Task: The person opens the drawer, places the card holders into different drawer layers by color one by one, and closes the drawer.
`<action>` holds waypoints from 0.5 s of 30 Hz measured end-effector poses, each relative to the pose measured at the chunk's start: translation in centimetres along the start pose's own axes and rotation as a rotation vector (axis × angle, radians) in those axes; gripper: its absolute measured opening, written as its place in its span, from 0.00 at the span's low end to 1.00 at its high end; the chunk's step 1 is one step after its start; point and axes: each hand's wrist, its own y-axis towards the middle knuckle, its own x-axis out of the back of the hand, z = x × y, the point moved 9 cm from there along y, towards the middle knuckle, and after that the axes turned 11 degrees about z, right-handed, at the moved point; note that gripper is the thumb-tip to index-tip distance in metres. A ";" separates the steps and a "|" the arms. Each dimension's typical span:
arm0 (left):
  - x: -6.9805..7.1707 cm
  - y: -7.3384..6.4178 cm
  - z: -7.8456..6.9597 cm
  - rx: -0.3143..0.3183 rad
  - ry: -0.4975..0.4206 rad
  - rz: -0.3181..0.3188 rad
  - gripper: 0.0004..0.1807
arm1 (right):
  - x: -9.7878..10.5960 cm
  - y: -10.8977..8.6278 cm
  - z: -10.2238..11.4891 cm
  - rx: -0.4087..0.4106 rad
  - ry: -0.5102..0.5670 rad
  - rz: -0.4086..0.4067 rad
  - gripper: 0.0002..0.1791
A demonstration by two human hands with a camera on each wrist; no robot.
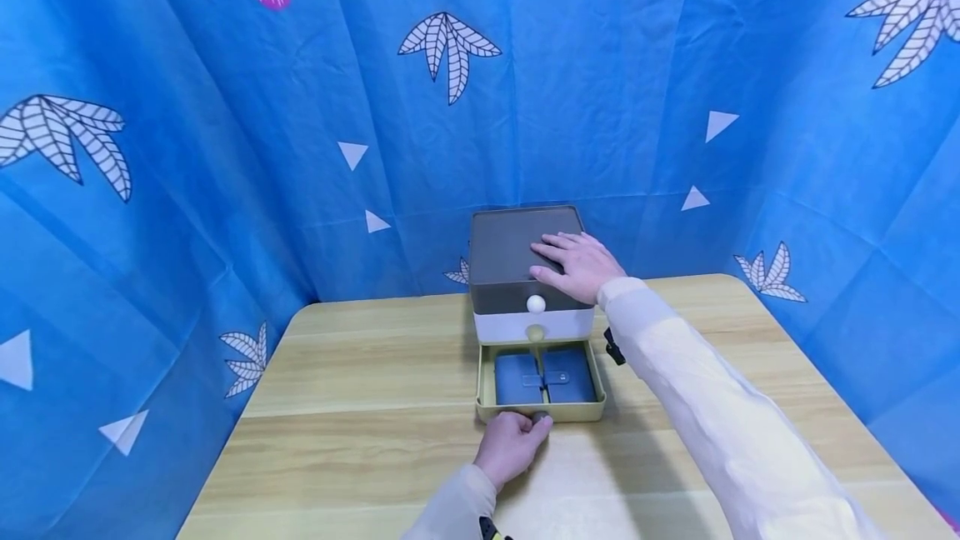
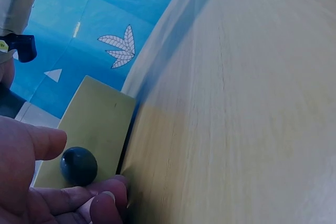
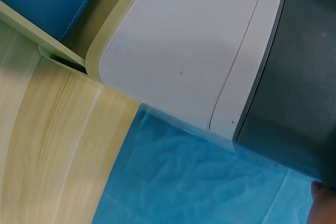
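A small drawer box with a dark grey top point(image 1: 517, 248) stands on the table. Its lowest, pale yellow-green drawer point(image 1: 588, 413) is pulled out. Inside lie blue leather-like pieces point(image 1: 517, 379) with a snap strap across the middle, resembling a wallet. My left hand point(image 1: 512, 448) is at the front of this drawer, thumb and curled fingers about its round dark knob point(image 2: 79, 166). On the right side of the box's top, my right hand point(image 1: 577, 263) rests with fingers extended. Only a bit of that hand shows at the corner of the right wrist view.
Above the pulled-out drawer are a white drawer point(image 1: 495, 327) with a yellowish knob point(image 1: 535, 332) and a grey one with a white knob point(image 1: 536, 304), both closed. The wooden table point(image 1: 360, 407) has a blue patterned curtain point(image 1: 600, 107) around its back and sides.
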 end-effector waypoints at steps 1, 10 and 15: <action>0.0 0.0 0.0 0.000 0.000 -0.001 0.30 | 0.0 0.0 0.0 0.001 0.001 -0.003 0.41; 0.0 0.3 0.0 -0.012 0.016 -0.029 0.29 | -0.2 0.0 0.1 0.007 0.005 -0.007 0.42; -0.1 0.3 0.0 -0.011 0.012 -0.034 0.28 | -0.2 0.0 0.0 0.005 -0.002 -0.014 0.42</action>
